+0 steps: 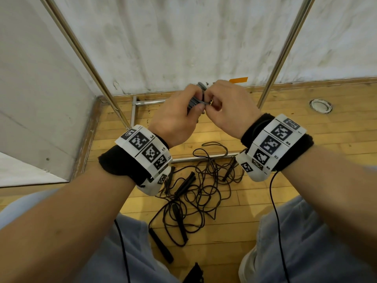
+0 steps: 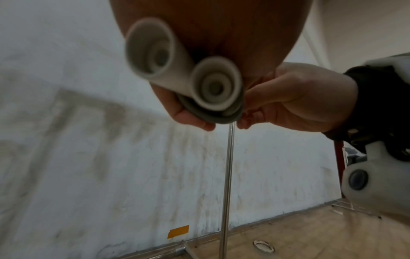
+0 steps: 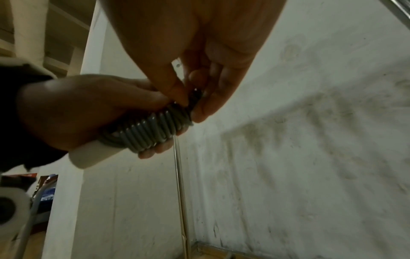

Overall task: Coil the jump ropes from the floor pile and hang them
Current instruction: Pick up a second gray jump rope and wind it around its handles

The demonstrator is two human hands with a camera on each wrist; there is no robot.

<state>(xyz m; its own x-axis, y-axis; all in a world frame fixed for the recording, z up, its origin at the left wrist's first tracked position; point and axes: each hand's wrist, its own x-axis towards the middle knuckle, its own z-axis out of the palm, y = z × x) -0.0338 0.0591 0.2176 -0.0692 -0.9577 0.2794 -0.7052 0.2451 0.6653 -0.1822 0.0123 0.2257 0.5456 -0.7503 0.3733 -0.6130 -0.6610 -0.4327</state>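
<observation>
From the head camera we see our left hand [image 1: 175, 115] curled round a grey jump rope [image 1: 194, 102] wound into a tight bundle, held up in front of the white wall [image 1: 183, 37]. Our right hand [image 1: 228, 107] meets it from the other side, thumb and fingers pinching the cord at the bundle's end. Below, on the wooden floor [image 1: 255, 197], lies the pile of black ropes [image 1: 195, 193], loose and tangled, with several black handles among the loops. A metal rack [image 1: 85, 58] stands against the wall, its poles rising on either side of our hands.

From the left wrist we look at the butt ends of two pale handles [image 2: 184, 70] side by side, grey cord looped round them, our left fingers [image 2: 184, 113] wrapped beneath. The right hand [image 2: 295, 101] closes in beside the bundle.

From the right wrist we see the grey coils [image 3: 150, 131] stacked neatly round a white handle [image 3: 93, 154], our left hand [image 3: 84, 108] gripping them and the right fingertips [image 3: 177, 94] nipping the cord at the top.
</observation>
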